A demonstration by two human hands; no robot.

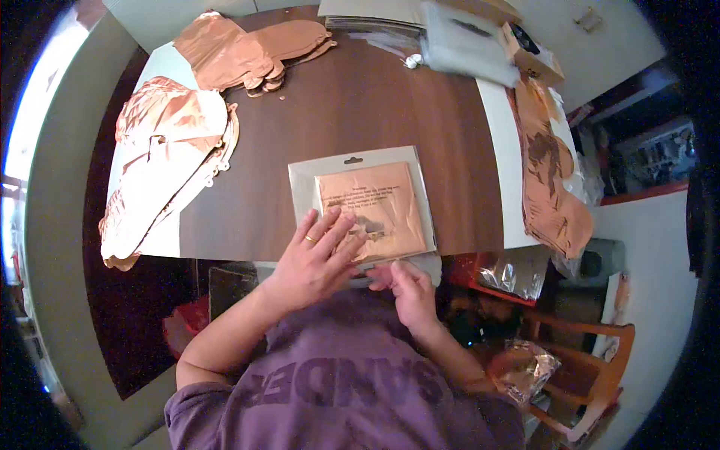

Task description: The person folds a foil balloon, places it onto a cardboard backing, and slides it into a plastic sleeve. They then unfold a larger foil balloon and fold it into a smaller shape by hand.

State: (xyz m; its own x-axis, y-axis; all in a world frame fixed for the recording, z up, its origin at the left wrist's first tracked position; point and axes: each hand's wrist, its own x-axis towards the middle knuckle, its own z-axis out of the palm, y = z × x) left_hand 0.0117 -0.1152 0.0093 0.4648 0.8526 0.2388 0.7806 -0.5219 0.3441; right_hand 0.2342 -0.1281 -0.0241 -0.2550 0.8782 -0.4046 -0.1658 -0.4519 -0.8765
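A clear plastic bag [302, 187] with a hang hole at its top lies on the table before me. Inside is a flat, folded rose-gold piece [375, 184], seen through printed warning text and a dark patch. My left hand [319, 255], with a ring on one finger, rests on the bag's lower left part, fingers stretched out. At the bag's bottom edge, near the table's front, my right hand [409, 291] has its thumb and fingers closed on the edge of the bag. The exact grip there is partly hidden.
Flat rose-gold foil balloons lie in stacks at the back left [247, 52], the left [169, 150] and the right edge [551, 165] of the brown table [330, 97]. Clear plastic bags [465, 45] and a small box [532, 52] stand back right. A wooden chair [600, 360] is at lower right.
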